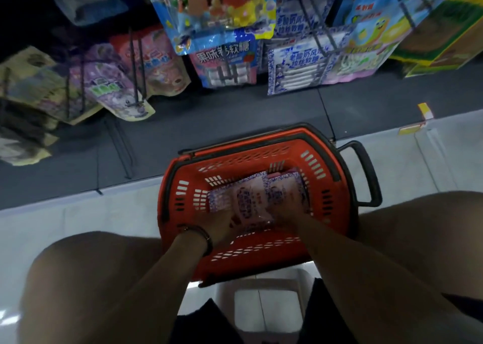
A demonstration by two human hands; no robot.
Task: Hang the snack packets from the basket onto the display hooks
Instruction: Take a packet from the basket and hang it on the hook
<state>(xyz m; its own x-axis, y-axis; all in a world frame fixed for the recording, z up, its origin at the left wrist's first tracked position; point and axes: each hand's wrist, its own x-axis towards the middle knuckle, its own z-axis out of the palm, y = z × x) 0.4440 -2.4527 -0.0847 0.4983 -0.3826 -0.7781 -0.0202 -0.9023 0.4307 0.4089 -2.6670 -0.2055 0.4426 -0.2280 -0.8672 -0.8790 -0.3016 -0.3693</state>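
Left hand (218, 224) and right hand (288, 222) placed against snack packets (251, 200) inside red basket (183, 176); finger curl obscured by blur. Packets judged light, floppy, slick-filmed; best pinched at top seal.

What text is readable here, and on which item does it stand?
"果味卷软糖": pink hanging packet.
"老酸奶风味 拉丝软糖", as far as it reads: blue-and-white hanging packet.
Packets in the basket: print too blurred.
Purple packet: too blurred.
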